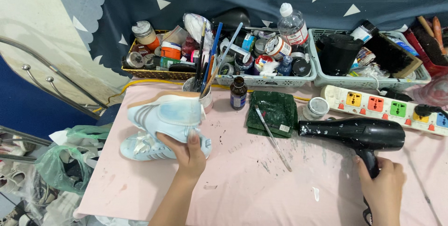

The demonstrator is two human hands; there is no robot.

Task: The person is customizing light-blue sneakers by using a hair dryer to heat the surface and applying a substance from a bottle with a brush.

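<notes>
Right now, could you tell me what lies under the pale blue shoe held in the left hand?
Under the pale blue shoe, held up by the left hand, a second matching shoe rests on the pink table. Its middle is covered by the hand and the raised shoe.

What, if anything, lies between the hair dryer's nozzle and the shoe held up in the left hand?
Nothing stands in the air between the hair dryer and the shoe. Lower down, a paintbrush and a folded green cloth lie flat on the pink table between them.
</notes>
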